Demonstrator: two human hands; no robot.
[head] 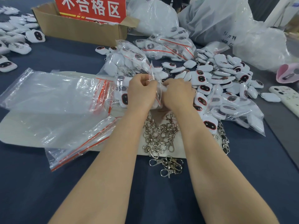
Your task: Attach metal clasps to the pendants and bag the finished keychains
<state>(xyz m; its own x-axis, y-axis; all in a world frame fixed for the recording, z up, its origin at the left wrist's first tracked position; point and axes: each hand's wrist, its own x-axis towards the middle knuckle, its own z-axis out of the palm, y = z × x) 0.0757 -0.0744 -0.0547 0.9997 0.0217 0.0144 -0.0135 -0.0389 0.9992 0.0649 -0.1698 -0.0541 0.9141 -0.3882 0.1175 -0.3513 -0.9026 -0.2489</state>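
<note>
My left hand [141,91] and my right hand [177,92] meet at the table's middle, both pinching a small clear zip bag [157,92] with a red seal stripe. What the bag holds is hidden by my fingers. A heap of silver metal clasps [161,136] lies just below my wrists. Loose white pendants [215,78] with dark red-rimmed faces are piled to the right. Filled bags of pendants [234,110] lie right of my right hand. More filled bags [129,62] lie beyond my hands.
A stack of empty zip bags [56,101] lies on a beige mat [16,126] at left. A cardboard box [77,28] with a red sign stands at the back. Large plastic sacks [218,18] fill the back right. A phone [289,101] lies at the right edge.
</note>
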